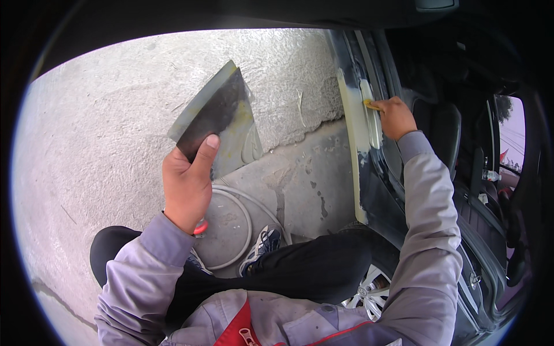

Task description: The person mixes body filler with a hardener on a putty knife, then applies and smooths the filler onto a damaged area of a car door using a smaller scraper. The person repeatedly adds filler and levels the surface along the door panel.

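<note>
My left hand (pixel 189 183) is closed around the lower edge of some thin flat sheets held up over the ground, thumb on top. One is a dark rectangular plate (pixel 214 109); behind it a grey-green mixing board (pixel 245 132) shows yellow and grey putty smears. Far right, my right hand (pixel 398 120) pinches a small yellow spreader (pixel 371 104) against the car's door sill (pixel 356 127). A pale strip of wet-looking putty (pixel 375 137) runs along the sill just under and in front of that hand. Most of the spreader is hidden by my fingers.
Rough concrete (pixel 104 138) lies at left, with a broken edge beside a smoother slab (pixel 311 184). A pale hose (pixel 249 225) coils near my shoe (pixel 262 248). A car wheel (pixel 372 291) stands at lower right, and a dark seat (pixel 444 132) is inside the car.
</note>
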The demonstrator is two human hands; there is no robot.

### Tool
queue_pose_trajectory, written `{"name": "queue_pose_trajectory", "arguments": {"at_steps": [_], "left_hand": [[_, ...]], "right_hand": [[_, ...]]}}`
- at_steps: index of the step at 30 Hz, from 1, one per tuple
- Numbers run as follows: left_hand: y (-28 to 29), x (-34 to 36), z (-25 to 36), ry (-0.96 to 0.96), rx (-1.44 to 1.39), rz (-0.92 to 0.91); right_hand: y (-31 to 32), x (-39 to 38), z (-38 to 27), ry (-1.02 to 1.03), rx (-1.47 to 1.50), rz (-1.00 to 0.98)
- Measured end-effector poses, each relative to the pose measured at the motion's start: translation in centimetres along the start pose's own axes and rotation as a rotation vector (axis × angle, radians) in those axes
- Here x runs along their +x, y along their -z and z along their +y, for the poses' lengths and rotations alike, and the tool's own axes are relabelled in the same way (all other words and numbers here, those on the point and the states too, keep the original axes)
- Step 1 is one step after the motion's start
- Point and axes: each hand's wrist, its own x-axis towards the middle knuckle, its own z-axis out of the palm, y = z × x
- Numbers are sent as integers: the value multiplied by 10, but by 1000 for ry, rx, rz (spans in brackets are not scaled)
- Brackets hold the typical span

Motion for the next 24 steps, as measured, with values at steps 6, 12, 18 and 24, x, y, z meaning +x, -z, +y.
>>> {"name": "queue_pose_trajectory", "arguments": {"at_steps": [6,12,18,24], "left_hand": [[-1,1,1,-6,-12,5],[-1,1,0,2,-20,-23],[-3,1,-1,8,-49,-22],[-6,0,1,-9,-42,-30]], "right_hand": [[-3,-41,-1,56,55,5],[-8,-75,1,119,32,-4],[-7,-97,2,125,42,-48],[9,-100,0,141,-33,-171]]}}
